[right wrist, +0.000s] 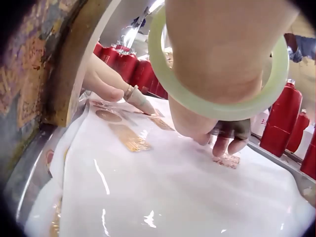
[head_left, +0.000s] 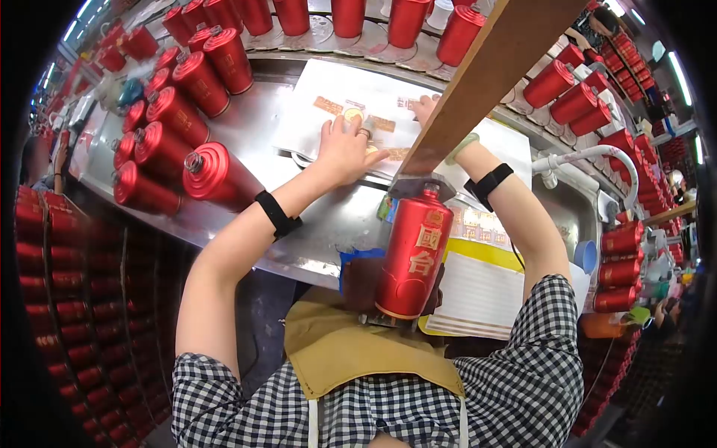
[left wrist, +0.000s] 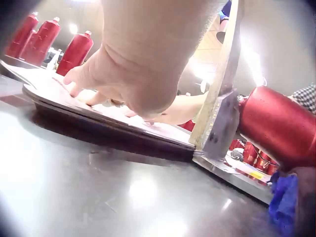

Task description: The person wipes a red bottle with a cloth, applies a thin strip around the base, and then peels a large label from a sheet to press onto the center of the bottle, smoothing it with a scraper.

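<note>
My left hand (head_left: 345,153) lies with fingers spread on a white sheet (head_left: 306,82) that carries gold labels (head_left: 383,124). One finger wears a pale cover (right wrist: 140,101) in the right wrist view. Farther right on the sheet, my right hand (right wrist: 197,118) reaches down, its fingertips at a small printed label (right wrist: 228,162); a dark cover (right wrist: 232,129) wraps one finger. The head view shows this hand partly hidden behind a wooden beam (head_left: 478,82). Between my forearms, a red bottle (head_left: 414,257) with gold characters is set in a holder near my apron.
Several red bottles (head_left: 224,175) stand at left on the metal bench (head_left: 306,224), with more along a conveyor (head_left: 358,45) behind. A striped paper stack (head_left: 478,295) and blue cup (head_left: 585,256) sit at right. The beam slants between my arms.
</note>
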The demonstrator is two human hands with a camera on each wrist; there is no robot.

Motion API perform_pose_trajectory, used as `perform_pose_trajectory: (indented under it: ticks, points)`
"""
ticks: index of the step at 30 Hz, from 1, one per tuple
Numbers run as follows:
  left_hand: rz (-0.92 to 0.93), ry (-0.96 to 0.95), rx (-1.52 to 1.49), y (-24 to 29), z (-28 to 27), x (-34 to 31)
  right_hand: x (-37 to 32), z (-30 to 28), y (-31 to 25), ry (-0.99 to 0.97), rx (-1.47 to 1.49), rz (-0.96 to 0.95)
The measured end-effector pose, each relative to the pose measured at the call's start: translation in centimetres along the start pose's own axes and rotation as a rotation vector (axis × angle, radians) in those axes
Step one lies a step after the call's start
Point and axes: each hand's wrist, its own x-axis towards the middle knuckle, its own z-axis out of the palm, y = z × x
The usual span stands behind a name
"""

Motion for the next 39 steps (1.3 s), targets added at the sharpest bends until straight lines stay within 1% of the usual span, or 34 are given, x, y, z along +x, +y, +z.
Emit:
perform_pose_trajectory:
  ticks: [1,2,3,4,5,6,8,9,10,11,12,13,14,15,17,18,20,21,22,23,24,25,26,27,28,29,30,32,33,34,36,37,38,39]
  points:
    - [0.025,0.145,-0.009,0.4,0.9,-0.1,0.5,0.0,0.3,-0.008,-0.15,-0.099]
    - [0.027,0.146,-0.011,0.5,1.3,0.0,0.8,-0.2,0.7,-0.016,-0.301,-0.199]
    - [0.047,0.102,-0.036,0.9,0.9,0.1,0.4,-0.1,-0.4,-0.016,-0.303,-0.199]
    - [0.065,0.057,-0.061,1.2,0.5,0.1,-0.4,0.3,-2.6,-0.017,-0.442,-0.252]
    - [0.055,-0.032,-0.15,1.2,0.2,0.3,-0.8,0.6,-3.8,-0.019,-0.578,-0.306]
    - [0.051,-0.032,-0.149,1.1,0.0,0.1,-0.6,0.9,-3.3,-0.021,-0.577,-0.309]
    - [0.027,-0.011,-0.14,0.8,-0.5,-0.3,0.2,1.6,-1.7,0.021,-0.545,-0.228]
    - [0.008,0.032,-0.153,0.6,-0.9,-0.9,0.6,1.4,-2.1,0.021,-0.544,-0.229]
    - [0.008,0.03,-0.152,0.2,-1.3,-1.2,1.0,0.9,-2.5,-0.112,-0.506,-0.043]
    - [-0.03,0.054,-0.168,-0.3,-1.8,-1.5,1.0,0.6,-2.9,-0.244,-0.464,0.143]
    - [-0.067,0.079,-0.184,-0.8,-2.4,-1.7,0.6,0.5,-2.8,-0.243,-0.463,0.145]
    - [-0.068,0.084,-0.261,-1.2,-3.6,-1.9,0.0,0.5,-2.6,-0.166,-0.483,0.019]
    - [-0.067,0.084,-0.261,-1.6,-4.0,-2.3,-0.4,0.4,-2.5,-0.088,-0.501,-0.107]
    - [-0.081,0.121,-0.316,-1.9,-4.4,-2.8,-0.3,0.4,-2.0,-0.087,-0.501,-0.108]
    - [-0.096,0.169,-0.403,-2.0,-5.2,-3.6,-0.1,0.5,-1.2,-0.1,-0.386,-0.151]
    - [-0.095,0.171,-0.402,-1.9,-5.6,-4.0,-0.3,0.3,-1.2,-0.098,-0.387,-0.153]
    - [-0.092,0.158,-0.46,-1.7,-6.3,-5.0,-0.7,-0.4,-1.3,-0.253,-0.474,-0.039]
    - [-0.077,0.164,-0.466,-1.7,-6.4,-5.3,-1.2,-0.9,-1.5,-0.249,-0.475,-0.037]
    - [-0.07,0.165,-0.465,-1.7,-6.5,-5.9,-1.9,-1.5,-1.6,-0.179,-0.403,0.046]
    - [-0.031,0.253,-0.449,-1.6,-6.7,-6.6,-2.7,-2.2,-1.7,-0.107,-0.33,0.13]
    - [0.01,0.34,-0.435,-1.2,-7.0,-7.2,-3.0,-2.7,-1.2,-0.011,-0.469,-0.033]
    - [0.04,0.438,-0.481,-0.3,-8.0,-7.9,-4.2,-3.9,-3.0,0.018,-0.546,-0.045]
    - [0.057,0.436,-0.487,0.6,-9.1,-8.6,-5.6,-5.6,-4.8,0.047,-0.624,-0.054]
    - [0.047,0.399,-0.619,1.8,-10.5,-9.2,-7.1,-7.0,-7.1,0.048,-0.724,0.008]
    - [0.039,0.359,-0.75,3.0,-11.8,-9.8,-8.5,-8.4,-8.5,0.061,-0.731,0.022]
    - [0.055,0.353,-0.833,4.3,-12.7,-10.3,-10.0,-9.6,-9.6,0.106,-0.704,-0.075]
    - [0.073,0.349,-0.839,5.4,-13.3,-10.3,-11.4,-10.8,-10.8,0.148,-0.677,-0.174]
    - [0.316,0.379,-0.881,7.4,-14.0,-10.4,-14.5,-12.8,-13.6,0.192,-0.649,-0.245]
    - [0.399,0.427,-0.901,8.4,-13.8,-10.0,-15.9,-13.6,-15.1,0.198,-0.626,-0.226]
    - [0.41,0.425,-0.904,9.6,-14.0,-9.6,-17.3,-14.3,-16.4,0.205,-0.631,-0.219]
    - [0.325,0.366,-1.095,12.4,-14.5,-9.1,-19.9,-15.5,-18.8,0.198,-0.599,-0.278]
    - [0.283,0.349,-1.091,13.4,-14.3,-8.7,-21.2,-16.0,-20.1,0.205,-0.603,-0.271]
    - [0.294,0.344,-1.094,14.4,-14.6,-8.3,-22.5,-16.2,-21.5,0.211,-0.599,-0.3]
    - [0.269,0.296,-1.175,15.0,-14.8,-8.1,-23.4,-16.2,-22.6,0.218,-0.595,-0.328]
